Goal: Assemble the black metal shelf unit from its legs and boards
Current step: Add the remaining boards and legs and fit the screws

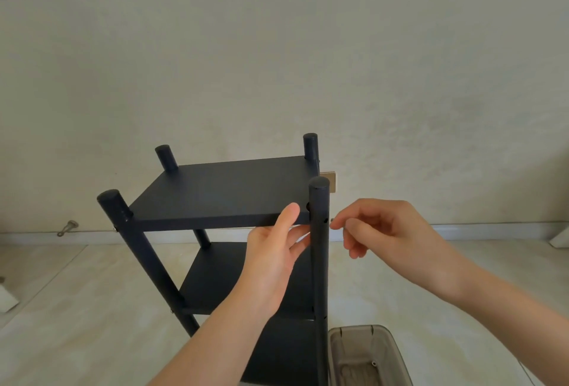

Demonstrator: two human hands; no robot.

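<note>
The black shelf unit stands upright on the floor with its top board [221,191] seated between several round legs. A lower board [228,281] sits beneath it. My left hand [274,250] grips the front edge of the top board beside the near right leg [319,247], thumb on top and fingers underneath. My right hand [381,228] hovers just right of that leg, thumb and forefinger pinching a small screw at a hole in the leg's side.
A translucent grey plastic bin [363,351] with small parts stands on the floor at the lower right of the shelf. A metal bracket [67,228] lies by the baseboard at the left. The pale wall rises close behind the unit.
</note>
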